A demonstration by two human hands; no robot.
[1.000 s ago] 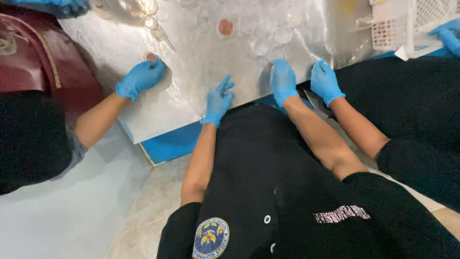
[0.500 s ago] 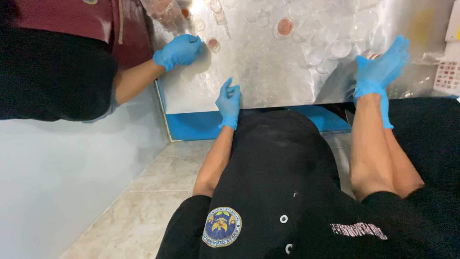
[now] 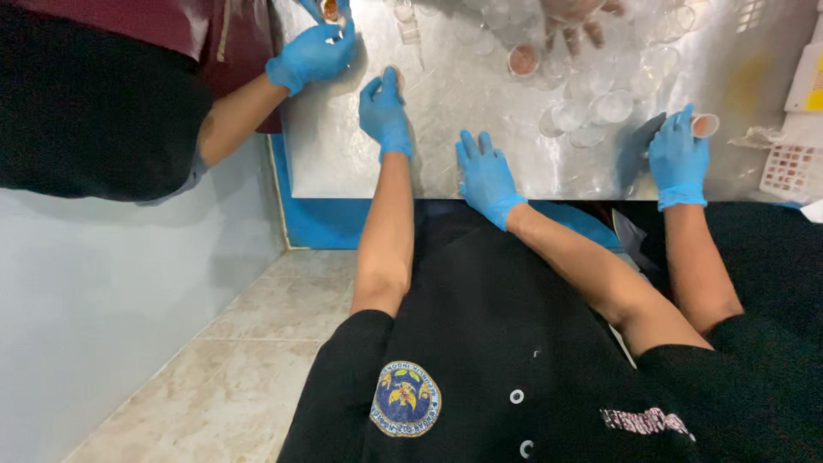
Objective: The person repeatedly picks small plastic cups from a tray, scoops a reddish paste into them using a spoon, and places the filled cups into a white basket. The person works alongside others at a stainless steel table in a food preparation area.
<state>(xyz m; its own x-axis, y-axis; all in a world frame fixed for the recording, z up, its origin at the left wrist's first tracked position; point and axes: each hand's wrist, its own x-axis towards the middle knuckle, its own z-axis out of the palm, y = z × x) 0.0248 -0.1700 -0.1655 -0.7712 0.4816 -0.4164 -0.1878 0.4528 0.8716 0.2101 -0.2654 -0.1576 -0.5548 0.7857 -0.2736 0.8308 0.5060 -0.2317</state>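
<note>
A small round clear plastic cup (image 3: 395, 75) with pinkish filling sits upper centre-left on the shiny metal desk (image 3: 480, 103), pinched by the left hand's (image 3: 384, 116) blue-gloved fingers. The right hand (image 3: 485, 176) lies flat at centre, fingers spread, below a cluster of empty clear cups (image 3: 600, 107). Co-workers' gloved hands (image 3: 313, 53) hold similar cups at the upper left and right.

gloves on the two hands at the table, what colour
Blue, both the left hand and right hand; clearest in the head view.

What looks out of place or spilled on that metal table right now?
Nothing looks spilled. Many clear cups stand crowded and unevenly on the metal table. The left hand touches a small cup; the right hand rests flat on the metal.
</note>
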